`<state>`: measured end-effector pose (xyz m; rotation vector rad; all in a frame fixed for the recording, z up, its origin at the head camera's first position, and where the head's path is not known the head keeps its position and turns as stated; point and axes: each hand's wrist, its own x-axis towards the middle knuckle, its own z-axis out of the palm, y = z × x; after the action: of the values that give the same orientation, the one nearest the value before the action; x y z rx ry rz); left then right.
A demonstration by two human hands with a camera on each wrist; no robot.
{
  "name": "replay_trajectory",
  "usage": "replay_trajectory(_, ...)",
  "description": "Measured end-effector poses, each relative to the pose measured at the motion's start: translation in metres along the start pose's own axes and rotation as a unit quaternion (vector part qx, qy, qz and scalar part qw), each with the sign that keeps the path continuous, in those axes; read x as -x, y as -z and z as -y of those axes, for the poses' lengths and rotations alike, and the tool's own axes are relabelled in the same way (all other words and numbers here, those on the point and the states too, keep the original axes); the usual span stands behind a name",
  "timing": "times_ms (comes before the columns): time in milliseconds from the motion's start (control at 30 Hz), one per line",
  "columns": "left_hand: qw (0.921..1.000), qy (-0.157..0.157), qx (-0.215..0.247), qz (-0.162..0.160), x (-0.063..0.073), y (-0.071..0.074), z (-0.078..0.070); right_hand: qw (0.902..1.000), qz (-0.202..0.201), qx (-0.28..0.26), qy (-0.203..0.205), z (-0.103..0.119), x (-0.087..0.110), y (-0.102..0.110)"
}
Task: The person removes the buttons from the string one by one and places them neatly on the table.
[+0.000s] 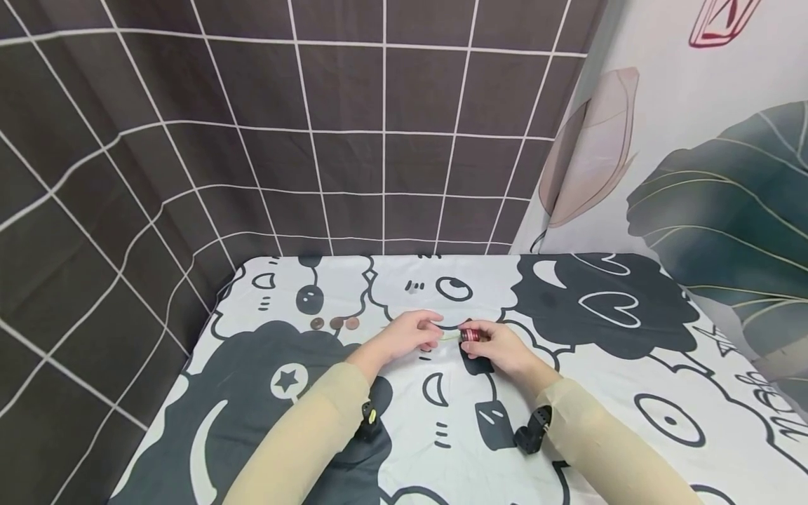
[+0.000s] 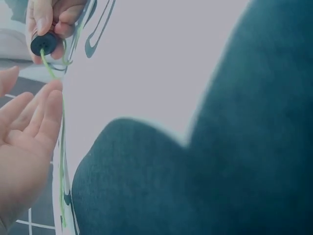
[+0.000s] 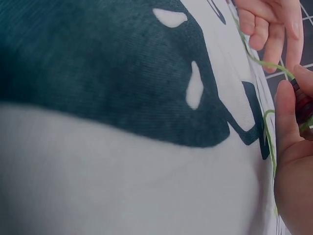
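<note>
My right hand [image 1: 503, 347] pinches a short stack of red and dark buttons [image 1: 470, 336] between thumb and fingers. A black button [image 2: 37, 47] with small holes forms the stack's end in the left wrist view, and a green cord [image 2: 62, 156] comes out through it. Just left of the stack is my left hand [image 1: 409, 334], its fingers extended and apart. The cord [image 3: 270, 64] runs past the left fingertips in the right wrist view; no grip on it shows. Another length of cord hangs below the right hand. Part of the stack is hidden by the right fingers.
Three brown round discs [image 1: 337, 323] lie on the cloth left of my hands. A black-and-white patterned cloth [image 1: 416, 421] covers the table. Behind it hangs a dark grid-patterned curtain [image 1: 353, 161], with a leaf-patterned curtain [image 1: 707, 210] on the right.
</note>
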<state>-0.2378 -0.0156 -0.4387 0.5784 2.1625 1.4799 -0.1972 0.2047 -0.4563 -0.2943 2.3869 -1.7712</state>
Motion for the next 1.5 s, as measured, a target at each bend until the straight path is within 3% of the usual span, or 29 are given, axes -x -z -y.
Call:
replay_trajectory(400, 0.9998, -0.003, -0.001, 0.017, -0.004, -0.011, 0.001, 0.9998, -0.003, 0.022, -0.003, 0.0, -0.001, -0.003)
replay_trajectory(800, 0.9994, -0.017, 0.019, 0.025, -0.002, -0.018, -0.006, 0.9995, 0.015, -0.029, 0.003, 0.007, -0.001, -0.006)
replay_trajectory(1500, 0.9997, 0.004, 0.024, 0.0, -0.004, -0.021, -0.005, 0.9994, 0.016, 0.002, 0.03, 0.008, -0.001, -0.012)
